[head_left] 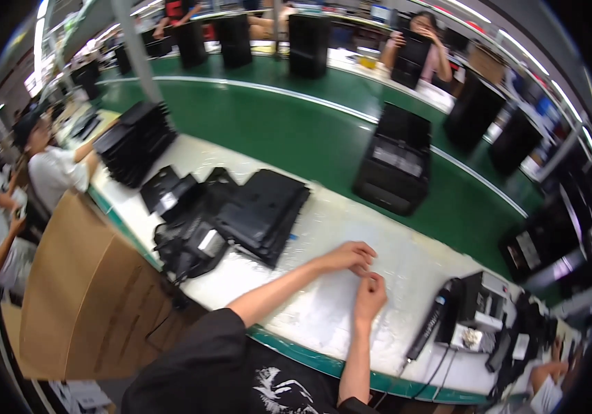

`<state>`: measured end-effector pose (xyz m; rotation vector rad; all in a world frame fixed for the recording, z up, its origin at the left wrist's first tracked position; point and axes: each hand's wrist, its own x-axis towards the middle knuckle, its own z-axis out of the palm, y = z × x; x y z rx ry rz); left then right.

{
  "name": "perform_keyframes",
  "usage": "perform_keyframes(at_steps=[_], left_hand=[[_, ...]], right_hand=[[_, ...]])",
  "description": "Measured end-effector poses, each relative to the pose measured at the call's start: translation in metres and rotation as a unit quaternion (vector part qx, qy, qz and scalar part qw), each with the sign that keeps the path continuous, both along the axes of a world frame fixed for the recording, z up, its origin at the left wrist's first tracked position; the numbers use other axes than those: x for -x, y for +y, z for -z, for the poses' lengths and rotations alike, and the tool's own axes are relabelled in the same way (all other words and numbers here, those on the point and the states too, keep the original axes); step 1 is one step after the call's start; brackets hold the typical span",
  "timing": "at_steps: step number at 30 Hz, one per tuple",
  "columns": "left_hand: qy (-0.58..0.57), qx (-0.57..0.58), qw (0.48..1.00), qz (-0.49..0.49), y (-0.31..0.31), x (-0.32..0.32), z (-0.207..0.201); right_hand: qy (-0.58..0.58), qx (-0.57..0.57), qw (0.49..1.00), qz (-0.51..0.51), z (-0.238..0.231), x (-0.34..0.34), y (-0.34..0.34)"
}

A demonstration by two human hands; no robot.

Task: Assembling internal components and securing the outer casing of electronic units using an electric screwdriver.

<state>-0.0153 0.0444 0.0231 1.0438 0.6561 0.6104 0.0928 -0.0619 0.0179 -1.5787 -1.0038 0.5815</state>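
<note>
Over the white tabletop (337, 303), my left hand (352, 257) reaches in with its fingers bent and drawn together. Close beside it, just nearer to me, my right hand (370, 298) is closed, thumb against the fingers. The fingertips of both hands almost meet. Whatever they pinch, if anything, is too small to make out. To the right of my hands lies a long black electric screwdriver (428, 324) with a cable at its lower end. Left of my hands sits a stack of flat black plastic panels (265, 207).
A black machine (396, 162) stands on the green conveyor (268, 114). Black boxes and parts (482, 303) crowd the right end. Cable bundles (192, 241) lie on the left; a large cardboard box (89, 290) stands beside the table. Other people work to the left and across.
</note>
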Motion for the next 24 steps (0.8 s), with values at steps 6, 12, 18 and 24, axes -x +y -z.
perform_keyframes(at_steps=[6,12,18,24], left_hand=[[0.224,-0.553,0.777,-0.201,0.054,-0.040,-0.054],[0.353,-0.691,0.590,-0.224,0.121,-0.059,-0.078],[0.400,-0.677,0.585,-0.197,0.129,-0.076,-0.081],[0.464,-0.623,0.618,-0.118,0.150,-0.086,-0.104]], right_hand=[[-0.040,-0.003,0.999,0.030,0.001,-0.001,-0.002],[-0.022,0.007,1.000,0.005,-0.004,0.007,-0.004],[-0.066,0.010,0.997,0.035,-0.003,0.000,-0.003],[-0.056,0.006,0.998,0.042,-0.002,0.001,0.001]])
